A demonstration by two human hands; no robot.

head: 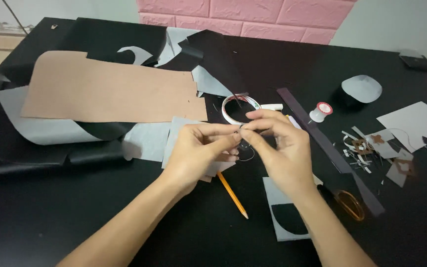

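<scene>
Over the black table (50, 217), the left hand (198, 151) and right hand (277, 148) meet fingertip to fingertip, narrowly pinching a thin dark thread (245, 153) that loops down below the fingers. Whether a needle sits in the pinch is too small to tell. An orange pencil (232, 194) lies beneath; a white tape ring (240, 109) and smooth tan leather sheet (109, 91) lie beyond.

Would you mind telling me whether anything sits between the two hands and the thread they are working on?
Nothing visible does: the left hand and right hand meet fingertip to fingertip on the dark thread, above the pencil and the table.
</scene>
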